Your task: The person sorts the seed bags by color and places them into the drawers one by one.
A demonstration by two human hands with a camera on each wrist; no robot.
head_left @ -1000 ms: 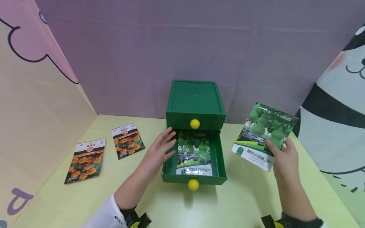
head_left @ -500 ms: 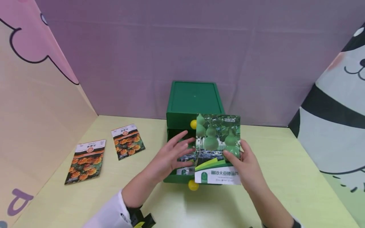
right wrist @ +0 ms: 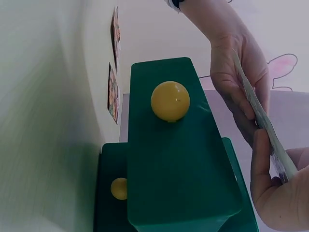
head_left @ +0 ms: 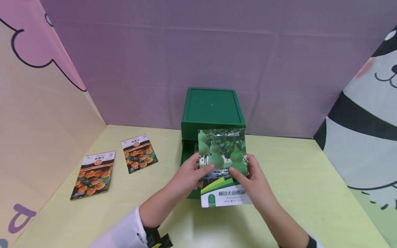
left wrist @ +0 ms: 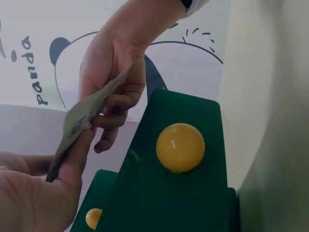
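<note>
Both hands hold a green gourd seed packet (head_left: 221, 165) flat and upright over the pulled-out lower drawer (head_left: 187, 153) of a small green drawer box (head_left: 212, 106). My left hand (head_left: 198, 168) pinches the packet's left edge, thumb on the front. The right edge is pinched by my right hand (head_left: 240, 175). In the left wrist view the packet (left wrist: 79, 123) shows edge-on above the drawer front's yellow knob (left wrist: 180, 147). In the right wrist view the packet (right wrist: 260, 125) lies between both hands, beside the knob (right wrist: 170, 100). The drawer's inside is hidden.
Two orange flower seed packets (head_left: 94, 174) (head_left: 138, 153) lie on the yellow-green table (head_left: 310, 179) at the left. Printed cloth walls close in the left, back and right sides. The box stands against the back wall.
My right hand carried the gourd packet from the right to above the open drawer. My left hand left the drawer's side and took the packet's left edge.
</note>
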